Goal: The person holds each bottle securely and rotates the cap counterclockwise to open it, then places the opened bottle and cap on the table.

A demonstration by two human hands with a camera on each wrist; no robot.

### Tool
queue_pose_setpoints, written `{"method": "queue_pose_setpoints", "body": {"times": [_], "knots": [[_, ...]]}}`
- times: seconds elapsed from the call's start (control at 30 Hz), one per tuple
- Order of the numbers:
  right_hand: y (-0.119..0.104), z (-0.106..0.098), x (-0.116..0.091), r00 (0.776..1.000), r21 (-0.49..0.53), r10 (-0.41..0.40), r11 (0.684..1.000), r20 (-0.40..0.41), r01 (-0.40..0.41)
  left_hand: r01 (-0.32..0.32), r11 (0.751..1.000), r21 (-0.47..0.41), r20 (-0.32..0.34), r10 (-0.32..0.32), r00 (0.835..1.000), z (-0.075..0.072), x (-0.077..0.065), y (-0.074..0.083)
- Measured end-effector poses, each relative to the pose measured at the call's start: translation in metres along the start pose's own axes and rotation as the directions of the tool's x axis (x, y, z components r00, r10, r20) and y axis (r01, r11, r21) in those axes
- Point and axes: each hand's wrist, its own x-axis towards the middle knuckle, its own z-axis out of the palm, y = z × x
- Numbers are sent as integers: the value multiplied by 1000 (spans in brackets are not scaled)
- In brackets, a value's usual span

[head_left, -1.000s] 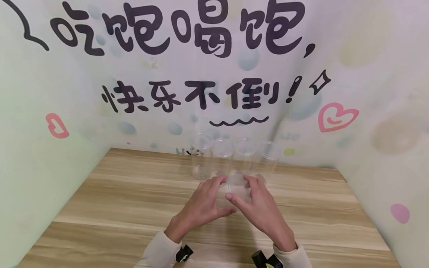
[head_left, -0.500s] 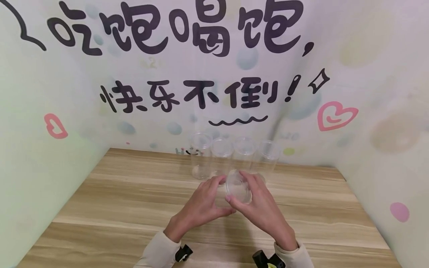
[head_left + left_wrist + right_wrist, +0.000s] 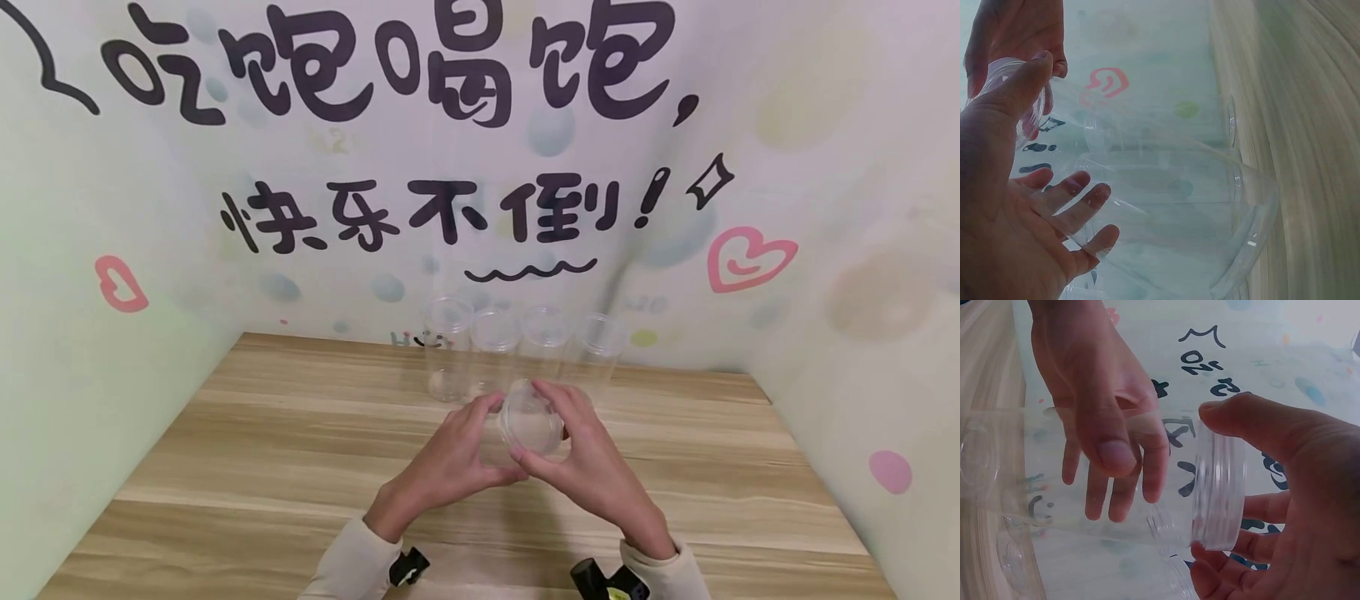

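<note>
A clear plastic jar (image 3: 1179, 187) is held tilted in the air between both hands. My left hand (image 3: 447, 450) wraps its body, thumb on one side and fingers spread along the other, as the left wrist view shows. At the mouth end sits a clear ridged lid (image 3: 1219, 487). My right hand (image 3: 600, 458) grips this lid by its edge, the thumb on one side and fingertips on the opposite side. Through the transparent wall nothing shows inside the jar.
Behind the hands, several similar clear jars (image 3: 448, 354) stand upright in a row near the back of the wood-grain table (image 3: 300, 433). A printed wall cloth (image 3: 360, 283) rises behind them, with side walls at left and right.
The right hand has turned slightly on the lid, and the lid's round face shows more toward the head camera. The left hand keeps its hold; the background jars have not moved.
</note>
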Motion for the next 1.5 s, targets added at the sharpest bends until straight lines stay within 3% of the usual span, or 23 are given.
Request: {"method": "queue_pose_setpoints", "body": {"times": [0.27, 0.53, 1.17, 1.5], "knots": [[3, -3, 0, 999, 11, -34, 999, 20, 33, -5, 1000, -13, 5, 5, 1000, -1, 0, -2], [4, -5, 1, 999, 27, -53, 998, -1, 53, -37, 999, 16, -41, 38, 998, -2, 1, -5], [16, -13, 3, 999, -32, -15, 999, -48, 13, 38, 995, -94, -129, -50, 990, -16, 5, -15], [26, -19, 3, 998, -58, 37, 997, -50, -40, 135, 969, -209, -174, -172, 969, -36, 4, -25]]}}
